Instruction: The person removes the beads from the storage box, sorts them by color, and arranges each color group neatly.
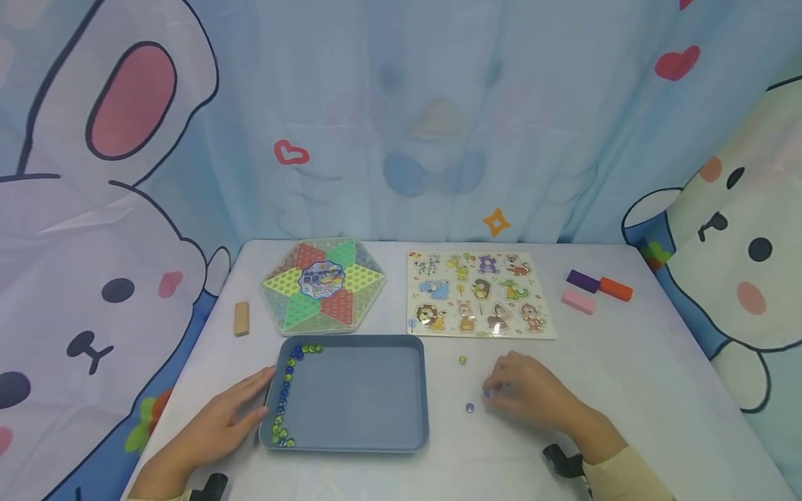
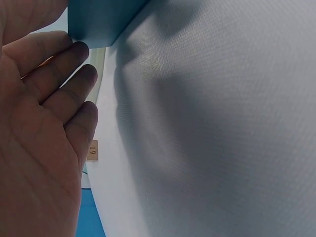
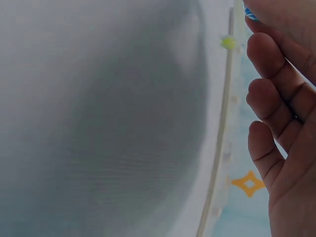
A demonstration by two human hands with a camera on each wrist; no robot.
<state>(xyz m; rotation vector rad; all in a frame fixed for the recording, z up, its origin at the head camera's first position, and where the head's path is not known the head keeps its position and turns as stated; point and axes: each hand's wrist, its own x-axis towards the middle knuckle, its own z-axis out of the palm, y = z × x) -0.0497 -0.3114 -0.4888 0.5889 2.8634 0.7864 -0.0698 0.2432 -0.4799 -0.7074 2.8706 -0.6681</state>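
Note:
A blue-grey tray [image 1: 363,396] lies flat on the white table, with a row of green and blue marbles [image 1: 284,396] along its left side and upper left corner. My left hand [image 1: 216,428] rests against the tray's left edge with its fingers loosely extended. Right of the tray, my right hand [image 1: 541,396] pinches a blue marble [image 3: 252,13] between thumb and forefinger, just over the table. A second blue marble [image 1: 470,408] and a green marble [image 1: 462,360] sit on the cloth between the tray and that hand.
Behind the tray stands a star-patterned hexagonal board [image 1: 301,306]. An animal puzzle board [image 1: 539,327] lies to its right. Purple, orange and pink blocks [image 1: 578,301] are at the far right, and a wooden block [image 1: 241,319] is at the left. A printed curtain [image 1: 351,188] hangs behind.

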